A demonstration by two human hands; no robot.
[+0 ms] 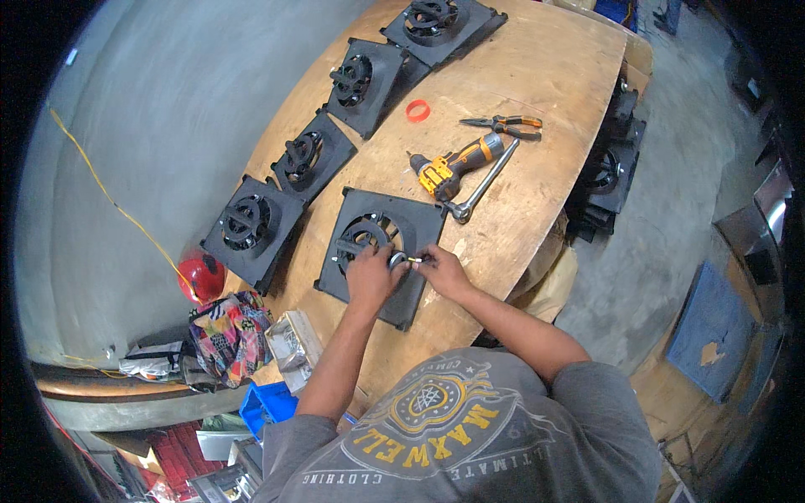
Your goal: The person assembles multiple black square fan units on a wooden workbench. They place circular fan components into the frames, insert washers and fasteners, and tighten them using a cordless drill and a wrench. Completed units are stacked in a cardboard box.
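A black square fan panel [407,220] lies on the wooden table in front of me, with a round slatted opening in its left half. Over that opening rests my left hand [369,272], its fingers closed on a small round dark piece with a pale rim [397,261]. Close by, above the panel's right part, my right hand [444,272] pinches a short slim piece with a yellow band [413,260] against the round one. What exactly these two small pieces are cannot be made out. The fingers partly hide both.
Beyond the panel lie a yellow-black cordless drill [453,168], a ratchet wrench [486,184], orange-handled pliers [507,126] and a red ring [418,111]. Several more fan panels [314,155] line the table's left edge. A small parts box [292,348] and blue bin [267,407] stand near left.
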